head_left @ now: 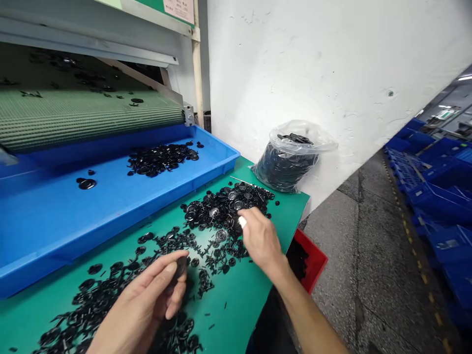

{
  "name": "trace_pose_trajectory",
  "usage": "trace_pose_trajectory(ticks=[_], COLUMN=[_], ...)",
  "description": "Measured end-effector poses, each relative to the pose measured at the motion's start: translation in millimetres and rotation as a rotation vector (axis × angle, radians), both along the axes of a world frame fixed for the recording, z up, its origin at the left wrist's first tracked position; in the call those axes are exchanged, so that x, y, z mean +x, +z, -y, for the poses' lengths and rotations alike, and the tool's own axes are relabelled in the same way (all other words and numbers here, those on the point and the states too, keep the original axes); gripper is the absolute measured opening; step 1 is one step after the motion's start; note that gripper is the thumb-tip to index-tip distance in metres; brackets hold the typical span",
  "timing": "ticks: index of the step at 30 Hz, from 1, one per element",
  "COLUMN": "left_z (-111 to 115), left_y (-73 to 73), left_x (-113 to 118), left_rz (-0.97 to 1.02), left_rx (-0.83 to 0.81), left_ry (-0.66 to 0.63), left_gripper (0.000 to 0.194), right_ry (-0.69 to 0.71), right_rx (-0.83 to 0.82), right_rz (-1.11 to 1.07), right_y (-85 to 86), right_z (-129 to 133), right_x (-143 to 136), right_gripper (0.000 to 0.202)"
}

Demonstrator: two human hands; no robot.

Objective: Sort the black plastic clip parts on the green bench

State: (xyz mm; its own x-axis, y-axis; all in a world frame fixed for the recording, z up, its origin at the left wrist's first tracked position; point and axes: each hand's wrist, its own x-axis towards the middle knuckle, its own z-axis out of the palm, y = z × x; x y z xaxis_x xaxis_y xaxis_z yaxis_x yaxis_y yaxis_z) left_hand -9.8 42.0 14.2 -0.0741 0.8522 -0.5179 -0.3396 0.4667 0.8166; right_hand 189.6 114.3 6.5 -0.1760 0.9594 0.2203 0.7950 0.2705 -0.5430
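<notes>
Black plastic parts lie in loose piles on the green table [236,295]. My left hand [147,290], at the lower middle, is closed on black round parts [180,270] held between thumb and fingers. Farther right, my right hand [260,236] reaches to the near edge of a heap of black discs [217,209]. Its fingers are bent together, with a white cover on one fingertip, and whatever is between them is too small to make out. Small branched black pieces [221,255] lie between the two hands.
A blue tray [110,211] with black parts sits below a green conveyor belt [92,113]. A clear bag [287,162] of black parts stands by the white wall. Beside the table's right edge is a red bin [315,260]. Blue crates [442,196] line the floor at far right.
</notes>
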Motion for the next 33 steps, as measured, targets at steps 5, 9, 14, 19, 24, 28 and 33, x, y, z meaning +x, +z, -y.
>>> trace_pose_trajectory(ticks=[5, 9, 14, 19, 24, 28, 33], left_z=[-12.5, -18.4, -14.5, -9.0, -9.1, -9.1, -16.2], left_y=[1.6, -1.6, -4.3, -9.6, -13.8, -12.7, -9.2], left_x=[6.3, 19.4, 30.9, 20.8, 10.4, 13.1, 14.7], left_rz=[0.132, 0.207, 0.113, -0.278, -0.444, -0.366, -0.279], left_rx=[0.033, 0.065, 0.162, 0.311, 0.37, 0.26, 0.214], left_ry=[0.021, -0.07, -0.224, -0.372, -0.429, -0.432, -0.368], left_gripper=[0.023, 0.019, 0.023, 0.036, 0.046, 0.046, 0.042], right_ry=[-0.041, 0.004, 0.174, 0.192, 0.373, 0.304, 0.148], right_rx=[-0.031, -0.081, -0.379, -0.162, -0.038, -0.049, -0.067], right_rz=[0.104, -0.175, -0.742, -0.469, -0.209, -0.284, -0.033], right_y=[-1.9, -7.7, -14.1, -8.2, -5.2, -10.6, -4.5], right_z=[-19.7, -14.9, 16.6, 50.0, 53.2, 45.5, 19.6], right_x=[20.3, 15.7, -11.4, -28.4, -26.7, -30.4, -15.7], right_gripper=[0.029, 0.032, 0.034, 0.029, 0.032, 0.028, 0.027])
